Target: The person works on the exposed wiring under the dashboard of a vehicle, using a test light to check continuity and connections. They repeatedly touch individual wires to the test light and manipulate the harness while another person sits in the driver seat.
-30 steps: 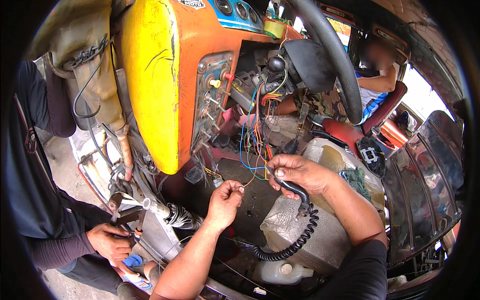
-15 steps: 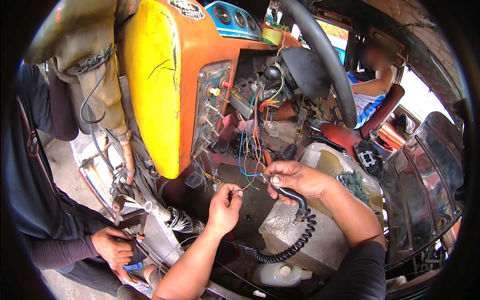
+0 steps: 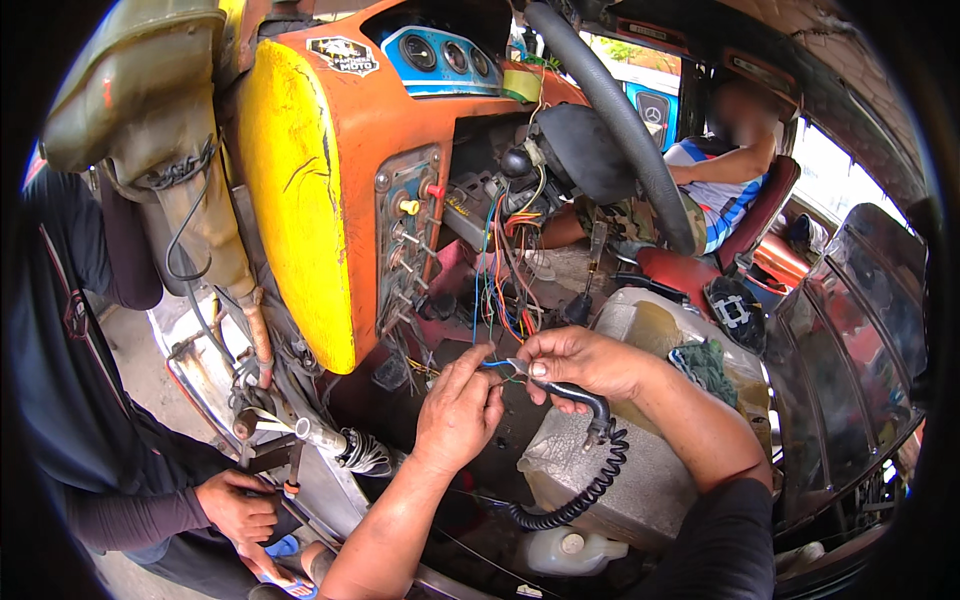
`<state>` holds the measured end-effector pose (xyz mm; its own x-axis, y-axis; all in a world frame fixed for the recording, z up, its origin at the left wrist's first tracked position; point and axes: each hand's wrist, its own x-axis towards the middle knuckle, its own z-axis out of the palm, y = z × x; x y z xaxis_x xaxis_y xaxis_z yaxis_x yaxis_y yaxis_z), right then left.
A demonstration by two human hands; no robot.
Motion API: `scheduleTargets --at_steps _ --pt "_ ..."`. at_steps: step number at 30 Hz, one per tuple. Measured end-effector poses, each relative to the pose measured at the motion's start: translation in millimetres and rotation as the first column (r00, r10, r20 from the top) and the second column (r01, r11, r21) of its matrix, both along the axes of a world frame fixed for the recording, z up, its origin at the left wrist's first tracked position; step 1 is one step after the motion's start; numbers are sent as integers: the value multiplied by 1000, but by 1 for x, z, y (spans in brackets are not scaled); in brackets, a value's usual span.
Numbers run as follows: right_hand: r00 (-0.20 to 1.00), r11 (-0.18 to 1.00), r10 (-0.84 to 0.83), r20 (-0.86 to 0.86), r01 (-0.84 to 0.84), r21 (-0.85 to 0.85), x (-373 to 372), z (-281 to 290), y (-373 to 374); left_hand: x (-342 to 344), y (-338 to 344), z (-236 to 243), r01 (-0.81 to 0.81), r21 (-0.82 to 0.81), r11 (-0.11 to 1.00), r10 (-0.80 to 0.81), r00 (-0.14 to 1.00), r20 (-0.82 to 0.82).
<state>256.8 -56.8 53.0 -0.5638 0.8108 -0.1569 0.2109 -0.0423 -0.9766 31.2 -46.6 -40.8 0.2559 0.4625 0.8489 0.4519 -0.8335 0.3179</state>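
Observation:
My right hand (image 3: 590,365) grips a black test probe (image 3: 583,394) with a metal tip and a curved handle. A black coiled cord (image 3: 590,500) runs from the handle's lower end. Close beside it, my left hand (image 3: 462,405) pinches thin wires just left of the probe's tip; its fingertips partly hide them. A blue wire (image 3: 494,364) shows between the two hands. Above them a loose bundle of coloured wires (image 3: 500,285) hangs from under the steering column. Whether the tip touches a wire I cannot tell.
The steering wheel (image 3: 620,130) and an orange dashboard with a switch panel (image 3: 405,240) stand ahead. A person (image 3: 725,165) sits at the far right on a red seat. Another person's hand (image 3: 238,508) is at the lower left. A plastic jug (image 3: 575,550) lies below the silvery engine cover (image 3: 620,470).
My left hand has moved up and right, closing in on the probe's tip and the wires. My right hand has shifted slightly left. The whole view has tilted a little.

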Motion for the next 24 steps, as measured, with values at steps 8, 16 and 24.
scheduleTargets --at_steps 8,16,24 --pt "999 999 33 28 -33 6 8 14 -5 -2 3 -10 -16 3 1000 16 999 44" --pt "962 996 87 260 -78 -48 21 31 -13 -7 3 -14 -11 -6 1000 11 998 62" --pt "927 999 41 372 -42 -6 6 15 -10 -8 3 -15 -27 6 1000 27 997 72"
